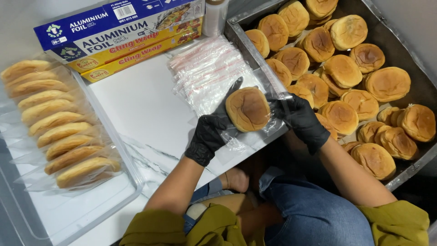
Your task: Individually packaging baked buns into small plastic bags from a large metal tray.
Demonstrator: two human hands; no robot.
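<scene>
Holding a round brown bun (248, 109) between two black-gloved hands, over the edge of the white marble table (145, 109). Gripping from the left with the left hand (210, 132), fingers curled narrow around the bun's side and one finger stretching up along its far edge. Pinching with the right hand (300, 119) the clear plastic bag (268, 127) that is wrapping the bun (the bag's mouth seems to be on this right side, but not telling this for sure), fingers closed on the plastic.

Lying just behind the bun, touching the table, a pile of empty clear bags (207, 73) with red strips. Standing to the right of the pile, a dark metal tray (241, 38) full of unwrapped buns (343, 73), many of them stacked on one another; its near-left wall coming close to the right hand.

Resting on the left, well apart from the hands, a clear plastic box (114, 196) holding a row of wrapped buns (59, 132), each one standing on edge inside its own bag and leaning against the next.

Lying at the far side of the table, a blue and white foil box (114, 23) on top of two yellow wrap boxes (136, 48), and beside them a roll of clear film (215, 16) standing upright.

Showing at the bottom, blue jeans (309, 209) and olive sleeves (396, 223) of the seated person.
</scene>
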